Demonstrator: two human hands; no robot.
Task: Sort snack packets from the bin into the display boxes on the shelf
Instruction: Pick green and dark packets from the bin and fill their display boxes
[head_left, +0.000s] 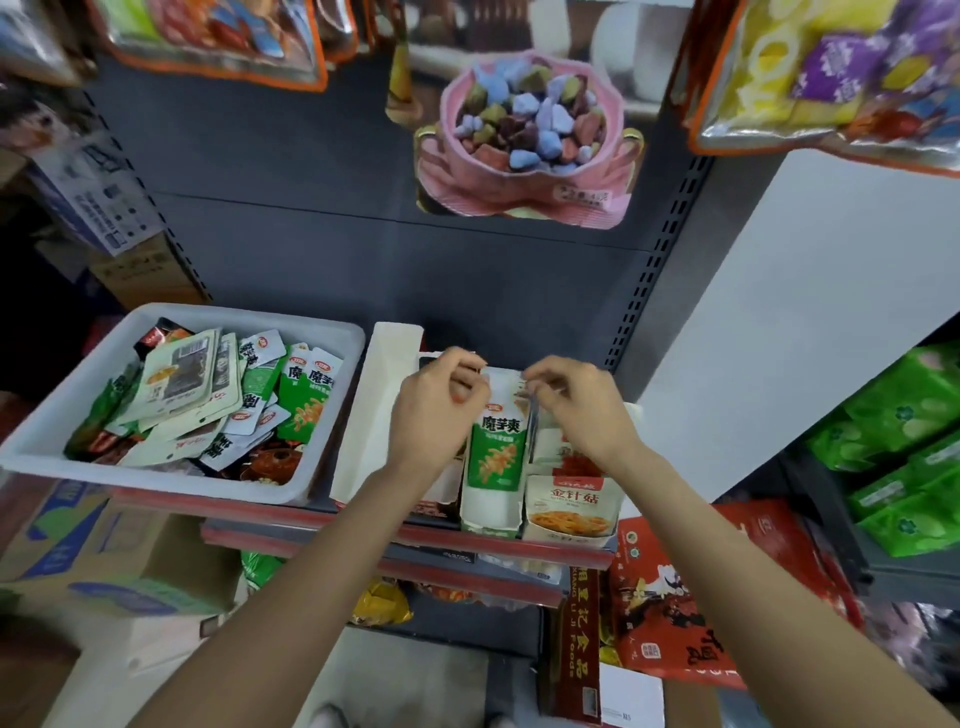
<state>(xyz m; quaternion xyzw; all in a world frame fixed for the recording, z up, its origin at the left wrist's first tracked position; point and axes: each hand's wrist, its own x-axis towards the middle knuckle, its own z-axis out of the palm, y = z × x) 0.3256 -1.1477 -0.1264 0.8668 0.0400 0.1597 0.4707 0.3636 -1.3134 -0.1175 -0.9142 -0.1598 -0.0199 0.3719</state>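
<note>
From the head view: left hand (434, 402) and right hand (574, 397) pinching the top corners of a green packet (498, 444), held upright to slot into its display box (491, 512), just right of the bin (31, 447) of unsorted packets.
</note>
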